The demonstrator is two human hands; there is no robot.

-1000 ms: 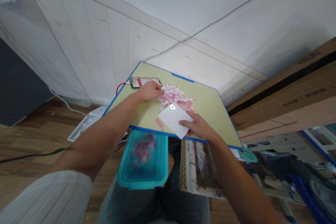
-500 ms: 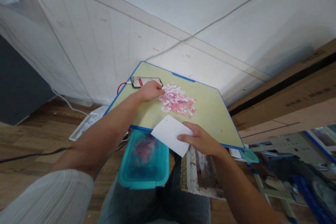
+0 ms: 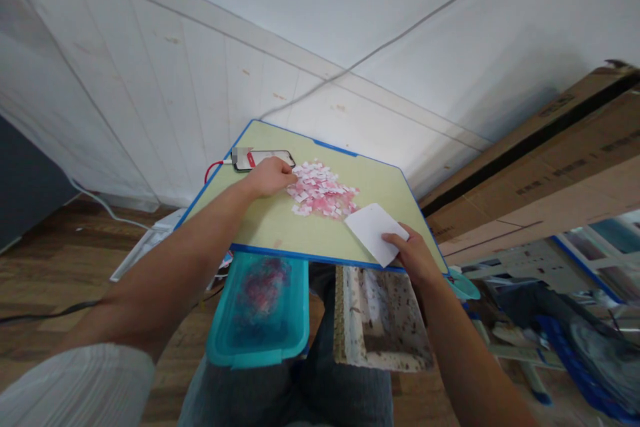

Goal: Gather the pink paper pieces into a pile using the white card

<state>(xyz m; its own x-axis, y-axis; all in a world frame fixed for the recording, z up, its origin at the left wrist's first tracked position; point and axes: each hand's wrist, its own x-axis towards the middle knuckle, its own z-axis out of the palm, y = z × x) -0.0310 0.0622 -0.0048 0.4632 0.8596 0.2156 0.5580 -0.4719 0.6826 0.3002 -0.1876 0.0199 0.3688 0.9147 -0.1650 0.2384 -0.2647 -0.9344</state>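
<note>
A pile of small white and pink paper-like pieces (image 3: pixel 324 192) lies on a pale yellow board (image 3: pixel 280 230) with a blue rim. My left hand (image 3: pixel 270 177) is closed at the pile's left edge, fingertips pressed together; anything between them is too small to make out. Just behind that hand lies a phone (image 3: pixel 274 157) with a red cable plugged in. On the right, my right hand (image 3: pixel 416 255) grips a white card (image 3: pixel 376 232) between thumb and fingers. The card is tilted near the board's front edge, right of the pile.
Below the board's front edge are a teal plastic tub (image 3: pixel 220 340) with reddish bits inside and a speckled, whitish foam box (image 3: pixel 345 320), by my legs. Flat cardboard boxes (image 3: pixel 540 153) lean at the right. A white wall (image 3: pixel 320 13) with a grey cable stands behind.
My right hand has carried the white card rightward, away from above the teal tub to over the board's right part. My left hand stays at the pile's left edge. The view has shifted slightly.
</note>
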